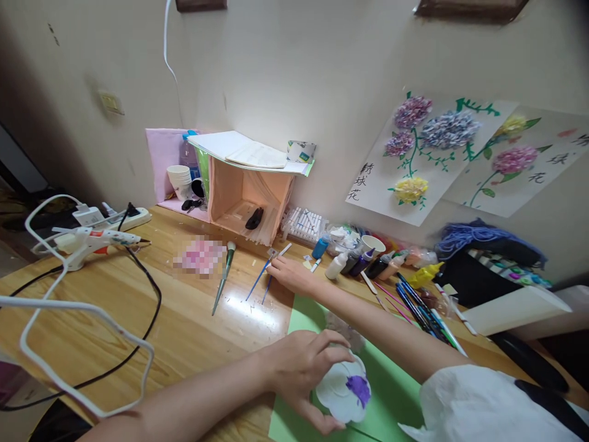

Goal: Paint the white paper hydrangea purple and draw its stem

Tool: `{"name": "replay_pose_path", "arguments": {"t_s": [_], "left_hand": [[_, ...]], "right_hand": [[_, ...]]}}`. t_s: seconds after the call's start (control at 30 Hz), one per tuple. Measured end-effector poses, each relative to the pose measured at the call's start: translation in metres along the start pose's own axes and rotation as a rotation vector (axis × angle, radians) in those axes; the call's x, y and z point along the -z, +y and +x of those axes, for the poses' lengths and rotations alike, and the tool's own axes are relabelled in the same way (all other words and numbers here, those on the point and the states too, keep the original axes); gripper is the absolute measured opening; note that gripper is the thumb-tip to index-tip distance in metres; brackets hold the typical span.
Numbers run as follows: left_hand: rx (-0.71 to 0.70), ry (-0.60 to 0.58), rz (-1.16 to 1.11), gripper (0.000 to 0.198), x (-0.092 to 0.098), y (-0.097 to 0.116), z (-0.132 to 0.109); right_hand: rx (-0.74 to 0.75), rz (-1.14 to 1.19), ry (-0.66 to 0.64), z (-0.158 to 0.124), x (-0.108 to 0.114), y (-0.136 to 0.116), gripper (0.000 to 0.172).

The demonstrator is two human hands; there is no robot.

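Purple paint (359,391) on the palette (332,391), and the left hand (304,368) grasps its rim! Right hand (292,274) at the blue brushes (257,279); whether it's gripping one, can't tell.

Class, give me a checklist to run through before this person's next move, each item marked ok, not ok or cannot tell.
1. Left hand at the white palette: ok.
2. Purple paint in the palette: ok.
3. Right hand at the blue brushes: ok.
4. Brush firmly gripped: cannot tell, contact hidden.
5. Desk free of cables: not ok, a black cable loops across.
6. Glue gun cool: cannot tell.
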State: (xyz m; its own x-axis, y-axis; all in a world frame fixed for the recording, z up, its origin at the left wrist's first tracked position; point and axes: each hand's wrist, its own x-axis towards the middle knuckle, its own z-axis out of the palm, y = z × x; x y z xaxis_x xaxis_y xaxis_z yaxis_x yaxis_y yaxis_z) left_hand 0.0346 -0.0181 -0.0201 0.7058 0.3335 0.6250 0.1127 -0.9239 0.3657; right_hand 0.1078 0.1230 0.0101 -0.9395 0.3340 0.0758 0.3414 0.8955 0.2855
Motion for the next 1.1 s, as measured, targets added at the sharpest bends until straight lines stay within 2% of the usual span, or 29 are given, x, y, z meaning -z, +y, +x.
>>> {"name": "replay_pose_path", "arguments": {"t_s": [0.13, 0.27, 0.37, 0.47, 0.57, 0.6, 0.67, 0.77, 0.87, 0.93, 1.03, 1.1], "left_hand": [[0.048, -0.062, -0.003, 0.088, 0.003, 0.001, 0.000], [0.067, -0.070, -0.025, 0.089, 0.004, 0.001, -0.003], [0.063, -0.052, -0.047, 0.095, 0.005, 0.001, -0.004], [0.060, 0.014, -0.072, 0.099, 0.010, 0.001, -0.003], [0.076, 0.055, -0.103, 0.098, 0.017, 0.000, -0.002], [0.089, 0.049, -0.111, 0.098, 0.019, 0.001, -0.001], [0.130, 0.012, -0.127, 0.097, 0.022, 0.003, 0.000], [0.210, -0.116, -0.160, 0.095, 0.022, 0.010, 0.003], [0.253, -0.255, -0.131, 0.091, 0.016, 0.017, 0.008], [0.270, -0.324, -0.065, 0.086, 0.011, 0.021, 0.012], [0.272, -0.347, 0.073, 0.087, 0.006, 0.025, 0.019], [0.216, -0.375, 0.134, 0.086, 0.006, 0.028, 0.026]], "right_hand": [[0.105, -0.016, 0.039, 0.003, 0.001, -0.001, 0.018], [0.132, -0.047, 0.127, 0.001, 0.008, 0.001, 0.023], [0.084, -0.074, 0.217, -0.012, 0.026, 0.014, 0.025], [-0.046, -0.098, 0.365, -0.039, 0.056, 0.033, 0.023], [-0.203, -0.060, 0.776, -0.084, 0.087, 0.048, 0.018], [-0.252, -0.047, 0.843, -0.103, 0.095, 0.051, 0.018], [-0.404, -0.036, 0.898, -0.147, 0.106, 0.052, 0.022], [-0.621, -0.033, 0.867, -0.224, 0.109, 0.048, 0.026], [-0.879, -0.139, 0.875, -0.302, 0.103, 0.045, 0.022], [-1.051, -0.192, 0.832, -0.346, 0.098, 0.047, 0.020], [-1.309, -0.149, 0.606, -0.393, 0.092, 0.054, 0.021], [-1.393, -0.134, 0.534, -0.410, 0.086, 0.063, 0.026]]}}
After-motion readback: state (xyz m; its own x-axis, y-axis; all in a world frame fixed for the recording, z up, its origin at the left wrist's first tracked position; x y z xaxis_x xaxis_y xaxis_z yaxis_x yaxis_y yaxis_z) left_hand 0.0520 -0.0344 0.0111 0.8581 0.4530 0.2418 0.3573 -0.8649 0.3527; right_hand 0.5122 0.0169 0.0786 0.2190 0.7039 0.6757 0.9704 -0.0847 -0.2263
